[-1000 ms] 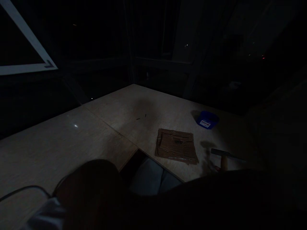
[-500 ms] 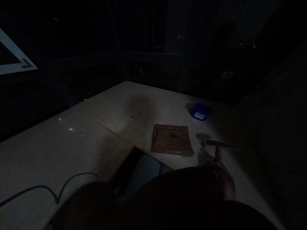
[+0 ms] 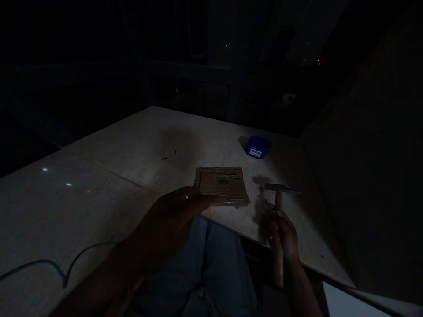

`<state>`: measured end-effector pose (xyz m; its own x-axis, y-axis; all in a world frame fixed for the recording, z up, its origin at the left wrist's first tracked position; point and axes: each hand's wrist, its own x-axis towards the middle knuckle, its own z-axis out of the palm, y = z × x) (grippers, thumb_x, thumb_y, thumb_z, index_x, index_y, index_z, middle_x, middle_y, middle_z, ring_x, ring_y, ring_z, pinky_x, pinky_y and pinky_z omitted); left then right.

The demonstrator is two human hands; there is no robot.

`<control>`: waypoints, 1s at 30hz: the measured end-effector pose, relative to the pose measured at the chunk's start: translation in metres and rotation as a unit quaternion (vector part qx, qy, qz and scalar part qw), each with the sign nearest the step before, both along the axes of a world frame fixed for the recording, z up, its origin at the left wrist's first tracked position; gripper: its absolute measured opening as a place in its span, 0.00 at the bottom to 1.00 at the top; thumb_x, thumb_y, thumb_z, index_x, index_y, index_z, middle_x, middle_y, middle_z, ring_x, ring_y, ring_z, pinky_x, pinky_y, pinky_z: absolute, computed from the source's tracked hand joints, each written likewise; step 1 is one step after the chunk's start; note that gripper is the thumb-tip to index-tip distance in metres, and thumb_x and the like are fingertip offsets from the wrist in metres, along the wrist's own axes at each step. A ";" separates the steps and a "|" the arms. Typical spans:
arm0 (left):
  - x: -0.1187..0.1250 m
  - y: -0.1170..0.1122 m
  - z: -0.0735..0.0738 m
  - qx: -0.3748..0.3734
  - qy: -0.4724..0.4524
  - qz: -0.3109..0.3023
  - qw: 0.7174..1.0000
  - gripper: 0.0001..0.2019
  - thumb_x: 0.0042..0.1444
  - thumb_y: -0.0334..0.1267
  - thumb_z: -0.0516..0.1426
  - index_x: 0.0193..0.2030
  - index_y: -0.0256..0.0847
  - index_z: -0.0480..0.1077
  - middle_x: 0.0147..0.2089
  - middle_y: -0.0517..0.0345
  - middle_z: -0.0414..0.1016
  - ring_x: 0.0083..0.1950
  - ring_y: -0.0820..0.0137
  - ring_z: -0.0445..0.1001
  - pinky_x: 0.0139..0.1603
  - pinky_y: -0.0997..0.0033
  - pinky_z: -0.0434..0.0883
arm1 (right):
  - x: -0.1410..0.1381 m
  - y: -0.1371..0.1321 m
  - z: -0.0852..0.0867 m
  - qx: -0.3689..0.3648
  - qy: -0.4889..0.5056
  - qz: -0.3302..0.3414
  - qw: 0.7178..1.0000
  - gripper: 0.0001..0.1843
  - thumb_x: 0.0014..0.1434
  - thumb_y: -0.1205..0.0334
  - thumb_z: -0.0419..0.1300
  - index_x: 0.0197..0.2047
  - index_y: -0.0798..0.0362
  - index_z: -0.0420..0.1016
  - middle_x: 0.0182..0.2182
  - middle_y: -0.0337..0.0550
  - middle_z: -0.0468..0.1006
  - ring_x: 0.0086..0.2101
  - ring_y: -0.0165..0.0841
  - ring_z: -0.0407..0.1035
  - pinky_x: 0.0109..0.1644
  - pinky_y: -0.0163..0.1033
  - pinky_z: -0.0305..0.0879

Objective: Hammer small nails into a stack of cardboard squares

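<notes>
My right hand [image 3: 284,231] is wrapped around the wooden handle of a hammer [image 3: 279,200], its metal head up and turned sideways above the table. Left of it lies a stack of brown corrugated cardboard pieces [image 3: 224,191]. A row of several small dark nails or screws [image 3: 223,181] shows on the top piece. My left hand [image 3: 176,211] reaches to the left front corner of the cardboard, thumb and fingers stretched out and apart. Whether it touches the cardboard is hard to tell in the dim light.
A blue plastic tub [image 3: 258,147] with a white label stands behind the cardboard. Two loose dark nails [image 3: 164,158] lie farther left on the pale tabletop [image 3: 132,149]. A cable [image 3: 42,263] curves across the left front. A dark wall [image 3: 360,176] borders the right side.
My left hand has come into view and reached to the cardboard. The right hand still holds the hammer, and more of its handle shows. The camera view has turned slightly right.
</notes>
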<state>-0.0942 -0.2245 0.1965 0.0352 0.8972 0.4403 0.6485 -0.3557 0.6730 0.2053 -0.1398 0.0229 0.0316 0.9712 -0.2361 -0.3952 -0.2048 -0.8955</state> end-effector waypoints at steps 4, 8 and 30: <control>-0.021 0.048 -0.039 -0.083 -0.164 0.002 0.983 0.16 0.63 0.49 0.55 0.36 0.42 0.78 0.28 0.57 0.74 0.27 0.70 0.71 0.28 0.74 0.70 | 0.002 0.001 -0.004 0.003 -0.006 0.001 1.000 0.22 0.51 0.54 0.68 0.48 0.53 0.74 0.15 0.24 0.60 0.12 0.22 0.50 0.14 0.31 0.58; -0.028 0.089 -0.083 -0.037 -0.389 0.082 0.917 0.21 0.53 0.59 0.63 0.36 0.39 0.74 0.25 0.60 0.70 0.25 0.74 0.67 0.26 0.76 0.65 | 0.003 0.001 -0.006 -0.001 -0.020 -0.002 1.000 0.22 0.52 0.53 0.69 0.48 0.53 0.74 0.15 0.24 0.60 0.11 0.21 0.49 0.14 0.30 0.58; -0.022 0.170 -0.180 -0.127 -0.250 -0.034 0.959 0.09 0.53 0.43 0.64 0.37 0.42 0.79 0.40 0.52 0.84 0.43 0.62 0.81 0.49 0.61 0.76 | -0.008 0.001 -0.006 -0.051 -0.100 -0.014 0.994 0.28 0.51 0.46 0.70 0.50 0.52 0.72 0.16 0.25 0.62 0.10 0.22 0.52 0.12 0.32 0.59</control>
<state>-0.1159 -0.0549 0.0162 -0.0620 0.9807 0.1856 0.2029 -0.1697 0.9644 0.1970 -0.1385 0.0166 0.1139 0.9406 -0.3197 -0.2176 -0.2904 -0.9318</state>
